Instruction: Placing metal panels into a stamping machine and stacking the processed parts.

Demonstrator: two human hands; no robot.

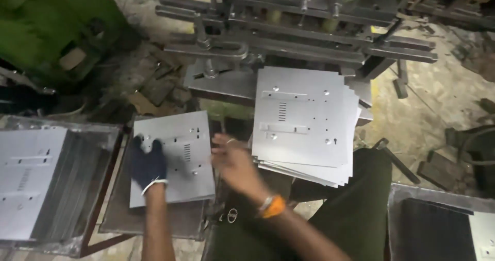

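Observation:
My left hand (146, 163), in a dark glove, rests flat on a grey punched metal sheet (180, 173) lying on a small stack in front of me. My bare right hand (234, 163), with an orange band at the wrist, is at the right edge of that same sheet, fingers spread and blurred; whether it grips the edge I cannot tell. A taller stack of similar sheets (304, 122) with slots and holes lies just right of it, below the press.
A grey metal press frame (299, 29) spans the top. A green machine body (56, 29) stands at upper left. Another pile of sheets (31, 183) lies at far left, a dark tray (438, 225) at lower right. Scrap litters the dirty floor.

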